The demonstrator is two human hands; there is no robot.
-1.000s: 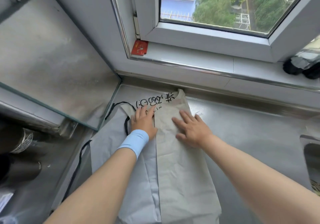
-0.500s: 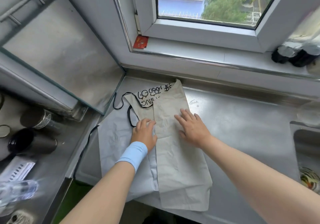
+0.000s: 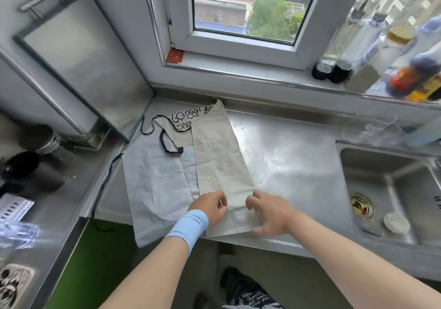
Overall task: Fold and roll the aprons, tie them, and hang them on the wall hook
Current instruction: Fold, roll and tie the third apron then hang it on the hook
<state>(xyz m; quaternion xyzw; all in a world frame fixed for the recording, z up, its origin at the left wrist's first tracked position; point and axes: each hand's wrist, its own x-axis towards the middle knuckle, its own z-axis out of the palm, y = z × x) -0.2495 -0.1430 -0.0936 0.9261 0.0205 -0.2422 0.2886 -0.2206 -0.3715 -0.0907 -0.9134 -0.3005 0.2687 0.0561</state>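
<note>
Well, the apron (image 3: pixel 222 156) lies flat on the steel counter (image 3: pixel 286 153) just left of the sink (image 3: pixel 391 189). Its beige panel is folded lengthwise over the grey half, and the black strings (image 3: pixel 167 146) trail off the side farthest from the sink. Both hands are on the beige panel's near end. The left hand (image 3: pixel 210 209), with a blue wristband (image 3: pixel 188 227), is the one farther from the sink; its fingers are curled in and pinch the cloth. The right hand (image 3: pixel 272 213), nearer the sink, has its fingers bent and spread on the fabric. It is blurred, so I cannot tell whether it grips.
</note>
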